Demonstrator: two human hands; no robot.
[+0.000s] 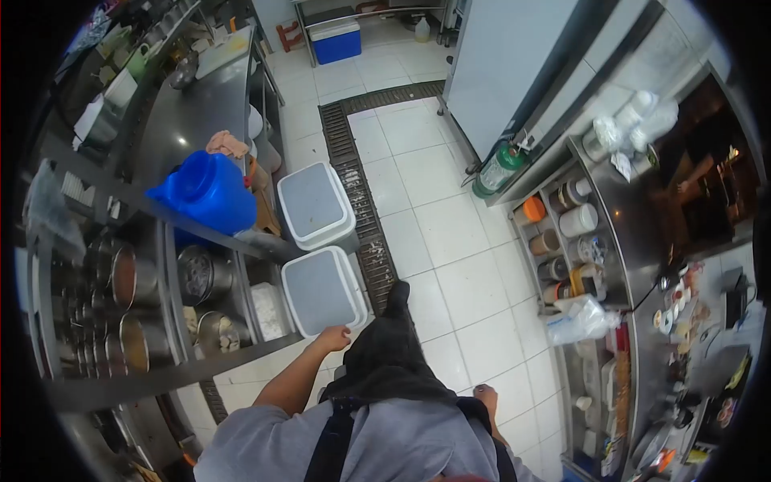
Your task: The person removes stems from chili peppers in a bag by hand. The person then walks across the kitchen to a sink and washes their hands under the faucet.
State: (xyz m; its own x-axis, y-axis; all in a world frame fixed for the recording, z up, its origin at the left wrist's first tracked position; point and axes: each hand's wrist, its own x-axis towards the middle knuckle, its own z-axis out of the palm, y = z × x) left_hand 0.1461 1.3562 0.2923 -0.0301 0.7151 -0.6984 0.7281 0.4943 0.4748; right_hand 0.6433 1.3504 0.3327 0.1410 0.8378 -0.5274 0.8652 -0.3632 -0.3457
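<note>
My left hand [334, 337] hangs beside my dark apron [381, 357], its fingers loosely curled, and nothing shows in them. Just beyond it is a white bin with a grey lid [323, 291]; I cannot tell whether the hand touches it. A second lidded bin [315, 205] stands behind the first. On my other side, my right hand [487, 395] hangs low over the white floor tiles, near my hip. Its fingers are mostly hidden, so their grip cannot be made out. One dark shoe [397, 291] is forward, by the floor drain grate.
A steel rack [169, 373] with metal pots and a blue jug [205, 193] lines the left. A drain grate [365, 209] runs ahead along the tiled floor [442, 233]. On the right stand a green gas cylinder [498, 170] and a shelf unit [562, 149] with tubs.
</note>
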